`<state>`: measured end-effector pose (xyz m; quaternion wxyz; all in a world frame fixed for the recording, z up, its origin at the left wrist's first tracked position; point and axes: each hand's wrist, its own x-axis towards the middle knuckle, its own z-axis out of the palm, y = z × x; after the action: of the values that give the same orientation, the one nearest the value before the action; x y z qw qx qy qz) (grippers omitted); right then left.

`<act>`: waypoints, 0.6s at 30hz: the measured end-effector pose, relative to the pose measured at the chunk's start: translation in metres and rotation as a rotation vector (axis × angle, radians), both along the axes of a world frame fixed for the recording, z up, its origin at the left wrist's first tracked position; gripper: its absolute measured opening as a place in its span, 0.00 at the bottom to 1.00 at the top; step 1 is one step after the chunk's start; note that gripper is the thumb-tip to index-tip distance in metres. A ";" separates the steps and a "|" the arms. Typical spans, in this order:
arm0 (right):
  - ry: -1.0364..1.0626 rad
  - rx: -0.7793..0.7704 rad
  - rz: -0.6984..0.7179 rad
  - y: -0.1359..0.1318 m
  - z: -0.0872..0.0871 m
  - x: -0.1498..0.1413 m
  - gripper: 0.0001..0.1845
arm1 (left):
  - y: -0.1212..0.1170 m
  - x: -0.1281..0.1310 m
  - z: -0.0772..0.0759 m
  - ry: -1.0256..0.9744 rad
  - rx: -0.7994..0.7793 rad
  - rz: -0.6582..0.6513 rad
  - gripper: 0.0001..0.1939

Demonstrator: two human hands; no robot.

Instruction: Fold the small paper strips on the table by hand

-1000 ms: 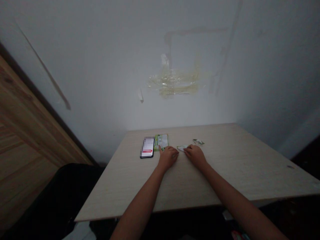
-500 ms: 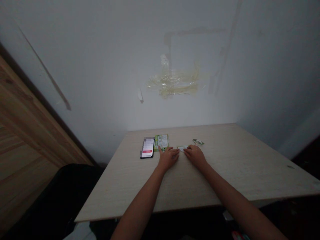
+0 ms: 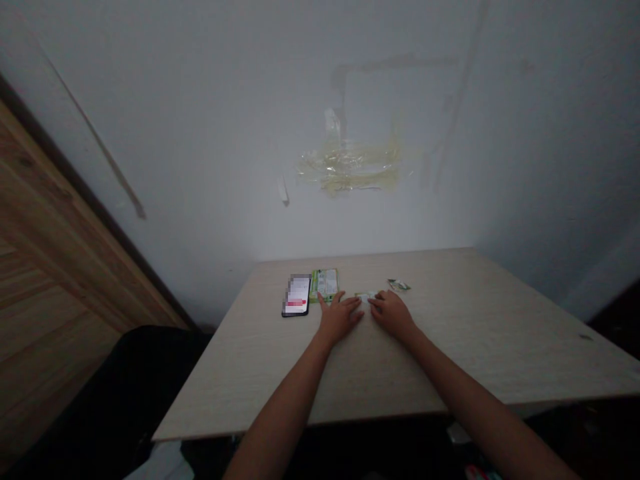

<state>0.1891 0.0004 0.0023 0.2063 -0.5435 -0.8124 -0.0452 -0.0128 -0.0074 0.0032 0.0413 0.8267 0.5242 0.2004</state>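
Two bare hands meet at a small flat white-and-green piece on your pale wooden table.
Your left hand lies open, fingers spread, fingertips at the piece's left side; your right hand has bent fingers at its right, whether pinching you cannot tell. Left of it sit a green-and-white printed packet and a black-edged lit phone; behind your right hand, a crumpled green-and-white wrapper.
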 end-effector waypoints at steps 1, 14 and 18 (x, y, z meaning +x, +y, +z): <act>-0.004 -0.006 -0.002 0.000 0.001 0.000 0.16 | 0.000 0.000 0.000 0.004 0.001 0.003 0.21; -0.078 -0.046 0.020 0.001 0.006 0.000 0.18 | -0.002 0.005 0.005 0.056 -0.007 0.047 0.21; -0.074 -0.055 0.017 0.000 0.007 0.000 0.18 | -0.002 0.005 0.006 0.042 0.011 0.041 0.20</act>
<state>0.1892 0.0009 0.0092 0.1614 -0.5402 -0.8249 -0.0414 -0.0082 -0.0092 0.0093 0.0215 0.8201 0.5405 0.1868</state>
